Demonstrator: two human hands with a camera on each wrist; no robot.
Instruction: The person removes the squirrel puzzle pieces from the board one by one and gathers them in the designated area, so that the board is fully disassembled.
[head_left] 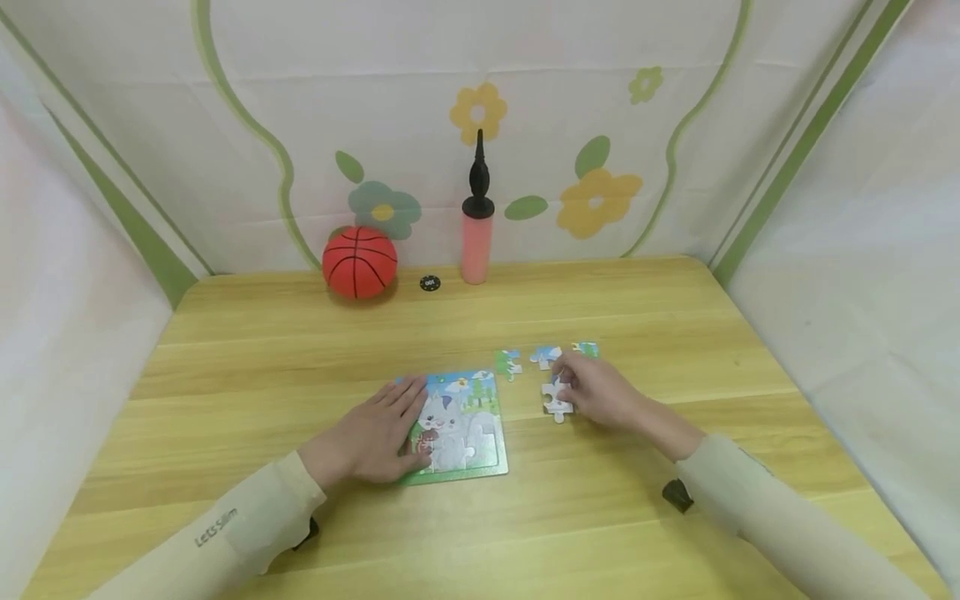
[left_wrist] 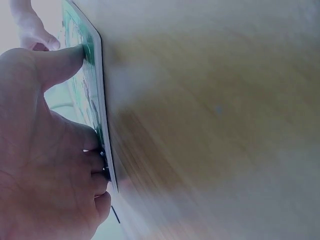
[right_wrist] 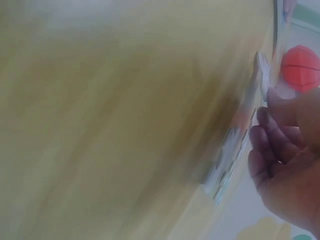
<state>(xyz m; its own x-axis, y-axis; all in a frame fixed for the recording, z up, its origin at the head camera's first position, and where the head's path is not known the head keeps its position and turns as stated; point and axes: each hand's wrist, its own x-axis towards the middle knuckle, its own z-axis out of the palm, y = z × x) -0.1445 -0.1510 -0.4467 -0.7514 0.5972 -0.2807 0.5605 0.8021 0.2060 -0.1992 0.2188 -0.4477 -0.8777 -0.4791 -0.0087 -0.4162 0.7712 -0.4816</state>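
Observation:
A jigsaw puzzle board with a grey-white cartoon animal lies on the table, partly filled, with a bare patch at its right. My left hand rests flat across the board's left side, fingers extended; in the left wrist view its thumb and fingertips touch the board's edge. To the right of the board, my right hand pinches a grey-white puzzle piece between thumb and fingers, low over the table. The right wrist view shows this piece edge-on at the thumb tip.
Loose puzzle pieces lie behind the right hand: a green one, a blue-white one and another. Along the table's back stand a red toy basketball, a black chip and a pink hand pump, before a flowered cloth.

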